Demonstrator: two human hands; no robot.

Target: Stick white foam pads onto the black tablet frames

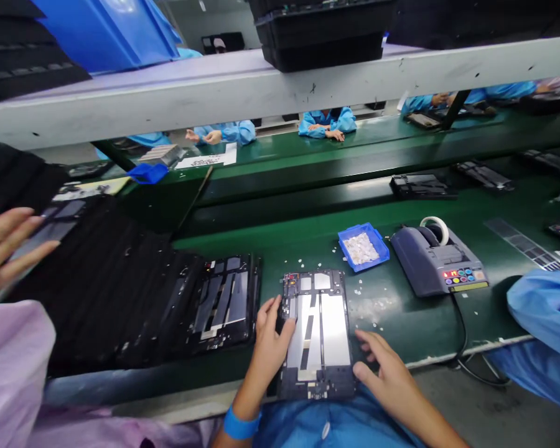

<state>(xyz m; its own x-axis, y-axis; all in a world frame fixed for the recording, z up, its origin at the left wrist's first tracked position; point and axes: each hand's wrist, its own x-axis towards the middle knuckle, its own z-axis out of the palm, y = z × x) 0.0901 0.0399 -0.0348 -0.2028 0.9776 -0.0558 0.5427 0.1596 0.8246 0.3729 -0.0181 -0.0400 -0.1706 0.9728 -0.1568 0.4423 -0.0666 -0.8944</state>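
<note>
An opened tablet [335, 330] lies in front of me at the bench edge, its silver battery and black internals facing up. My left hand [271, 339], with a blue wristband, grips its left edge, thumb over the top. Beside the right edge is my right hand [385, 373], fingers apart and nothing in them. To the left another opened tablet [221, 298] lies at the near end of a long row of dark tablets [116, 292]. Just behind my tablet sits a blue tray [364, 247] of small whitish pieces.
A grey tape dispenser [422, 264] with its cable stands at right. Small white scraps dot the green bench [303, 233]. A shelf [214, 93] with black bins crosses above. At left is a co-worker's hand [9, 249]; a blue sleeve [546, 311] is at right.
</note>
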